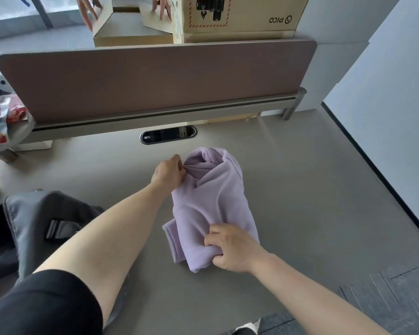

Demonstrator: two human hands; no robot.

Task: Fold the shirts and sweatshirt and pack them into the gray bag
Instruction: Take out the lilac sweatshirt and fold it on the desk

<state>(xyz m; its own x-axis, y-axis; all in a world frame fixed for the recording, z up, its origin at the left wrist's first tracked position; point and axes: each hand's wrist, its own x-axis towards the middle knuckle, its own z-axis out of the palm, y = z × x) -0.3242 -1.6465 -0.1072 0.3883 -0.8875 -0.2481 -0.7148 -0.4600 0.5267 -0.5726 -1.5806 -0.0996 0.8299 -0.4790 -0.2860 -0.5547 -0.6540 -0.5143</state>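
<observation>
Sweatshirt (213, 204), lilac, lies bundled on table (300, 189) w/ left hand (168, 174) pinching its far end, right hand (230, 247) gripping near end, gray bag (34, 213) at left.

Both hands grip the folded lilac sweatshirt (211, 204) on the desk (312, 189) — left hand (167, 172) far end, right hand (230, 247) near.

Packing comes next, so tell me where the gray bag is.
In the head view, the gray bag sits at the desk's left edge, beside the left forearm, left of the purple sweatshirt.
</observation>
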